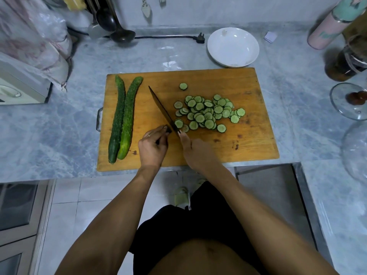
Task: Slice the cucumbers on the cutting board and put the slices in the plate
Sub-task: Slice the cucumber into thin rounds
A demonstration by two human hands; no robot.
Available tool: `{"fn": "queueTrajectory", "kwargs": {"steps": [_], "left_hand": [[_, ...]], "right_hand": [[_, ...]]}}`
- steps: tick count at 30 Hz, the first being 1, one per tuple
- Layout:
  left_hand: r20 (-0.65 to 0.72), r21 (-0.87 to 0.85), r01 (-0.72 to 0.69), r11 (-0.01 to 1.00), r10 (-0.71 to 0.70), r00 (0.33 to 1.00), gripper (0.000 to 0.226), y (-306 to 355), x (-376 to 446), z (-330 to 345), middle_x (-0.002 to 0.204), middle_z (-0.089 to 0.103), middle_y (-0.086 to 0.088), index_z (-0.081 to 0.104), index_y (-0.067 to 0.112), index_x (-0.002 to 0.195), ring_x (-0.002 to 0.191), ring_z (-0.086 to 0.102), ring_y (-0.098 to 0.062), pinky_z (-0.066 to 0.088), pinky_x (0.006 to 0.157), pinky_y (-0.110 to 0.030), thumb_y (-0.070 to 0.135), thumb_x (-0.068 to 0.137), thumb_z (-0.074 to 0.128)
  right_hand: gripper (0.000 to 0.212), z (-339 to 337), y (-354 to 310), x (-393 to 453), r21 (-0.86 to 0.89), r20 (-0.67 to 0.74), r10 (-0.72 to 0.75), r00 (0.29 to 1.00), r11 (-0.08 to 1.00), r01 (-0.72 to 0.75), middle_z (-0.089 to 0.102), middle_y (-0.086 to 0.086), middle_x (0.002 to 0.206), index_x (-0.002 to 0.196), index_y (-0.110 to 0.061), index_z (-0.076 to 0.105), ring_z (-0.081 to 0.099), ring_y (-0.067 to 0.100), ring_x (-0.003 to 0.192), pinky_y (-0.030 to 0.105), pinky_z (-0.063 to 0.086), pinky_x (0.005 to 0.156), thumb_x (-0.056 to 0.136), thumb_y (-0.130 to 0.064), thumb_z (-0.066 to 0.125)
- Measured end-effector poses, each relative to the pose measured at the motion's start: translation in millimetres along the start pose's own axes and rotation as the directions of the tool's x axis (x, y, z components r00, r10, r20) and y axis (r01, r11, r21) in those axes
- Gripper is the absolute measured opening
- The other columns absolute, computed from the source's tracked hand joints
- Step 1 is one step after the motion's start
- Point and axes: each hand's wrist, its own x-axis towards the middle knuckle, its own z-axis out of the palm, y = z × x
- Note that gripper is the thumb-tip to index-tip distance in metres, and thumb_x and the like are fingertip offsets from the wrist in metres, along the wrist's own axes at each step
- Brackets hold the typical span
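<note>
A wooden cutting board (218, 80) lies on the marble counter. Two whole cucumbers (123, 120) lie side by side along its left edge. A heap of cucumber slices (206, 114) covers the board's middle, and one lone slice (183, 86) sits apart behind the heap. My right hand (190, 149) grips the handle of a dark knife (160, 108), whose blade points away to the upper left. My left hand (153, 147) pinches a small dark cucumber end (169, 130) right against the blade. A white plate (233, 46) stands empty behind the board's right corner.
A black plug and cord (199, 39) and a ladle (122, 34) lie at the back. On the right are a pink bottle (325, 30), a dark jar (345, 64) and a glass dish (349, 102). A covered appliance (21, 86) stands at the left. The counter's front edge runs just under the board.
</note>
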Motion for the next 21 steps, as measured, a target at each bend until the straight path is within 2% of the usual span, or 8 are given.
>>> {"fn": "queueTrajectory", "kwargs": {"steps": [4, 8, 11, 14, 17, 21], "left_hand": [[-0.033, -0.059, 0.054, 0.997, -0.056, 0.998, 0.018, 4.3, -2.7, 0.0, 0.104, 0.075, -0.011, 0.078, 0.004, 0.097, 0.100, 0.069, -0.016, 0.054, 0.091, -0.028, -0.001, 0.081, 0.076], [-0.023, -0.084, 0.090, 0.992, -0.092, 0.995, 0.017, 7.4, -2.5, -1.4, 0.104, 0.075, -0.011, 0.078, 0.004, 0.098, 0.102, 0.067, -0.010, 0.055, 0.093, -0.031, 0.001, 0.082, 0.073], [0.001, -0.092, 0.106, 0.990, -0.106, 0.994, 0.019, 9.4, -2.9, -2.8, 0.106, 0.074, -0.010, 0.078, 0.004, 0.100, 0.104, 0.067, -0.010, 0.055, 0.093, -0.033, 0.005, 0.083, 0.069], [0.016, -0.097, 0.114, 0.989, -0.113, 0.993, 0.027, 9.0, -2.9, -4.0, 0.107, 0.075, -0.008, 0.079, 0.006, 0.100, 0.106, 0.068, -0.013, 0.056, 0.091, -0.035, 0.020, 0.085, 0.062], [0.016, -0.099, 0.116, 0.988, -0.115, 0.993, 0.033, 9.5, -3.5, -4.0, 0.106, 0.075, -0.007, 0.080, 0.006, 0.098, 0.105, 0.069, -0.014, 0.057, 0.088, -0.037, 0.027, 0.085, 0.057], [0.020, -0.085, 0.109, 0.990, -0.107, 0.994, 0.033, 10.4, -3.6, -4.3, 0.106, 0.075, -0.008, 0.080, 0.006, 0.098, 0.104, 0.069, -0.015, 0.057, 0.087, -0.035, 0.026, 0.085, 0.057]], "right_hand": [[0.069, -3.7, 4.8, -7.7, -0.023, 0.013, -0.029, 1.000, 0.999, 0.029, 0.054, 0.000, 0.056, 0.060, -0.010, 0.054, 0.049, 0.009, 0.054, 0.031, 0.029, 0.055, 0.106, -0.049, 0.020], [0.066, -5.0, 2.5, -19.4, -0.084, 0.057, -0.066, 0.996, 0.994, 0.071, 0.047, -0.001, 0.055, 0.056, -0.013, 0.048, 0.044, 0.013, 0.054, 0.030, 0.023, 0.056, 0.107, -0.045, 0.020], [0.064, -5.9, 0.5, -25.4, -0.100, 0.048, -0.093, 0.994, 0.990, 0.097, 0.045, -0.002, 0.056, 0.058, -0.014, 0.048, 0.046, 0.020, 0.061, 0.029, 0.025, 0.061, 0.108, -0.045, 0.020], [0.063, -6.6, -1.1, -28.1, -0.093, 0.033, -0.098, 0.995, 0.991, 0.101, 0.045, -0.002, 0.056, 0.059, -0.015, 0.047, 0.045, 0.021, 0.061, 0.029, 0.024, 0.060, 0.107, -0.045, 0.021], [0.061, -6.5, -3.2, -31.2, -0.092, 0.028, -0.122, 0.992, 0.988, 0.124, 0.044, -0.001, 0.055, 0.058, -0.014, 0.044, 0.040, 0.012, 0.051, 0.029, 0.020, 0.055, 0.108, -0.041, 0.024], [0.061, -4.6, -2.6, -30.6, -0.105, 0.028, -0.125, 0.992, 0.986, 0.127, 0.044, -0.001, 0.055, 0.058, -0.015, 0.044, 0.039, 0.007, 0.050, 0.030, 0.020, 0.054, 0.108, -0.041, 0.022]]}}
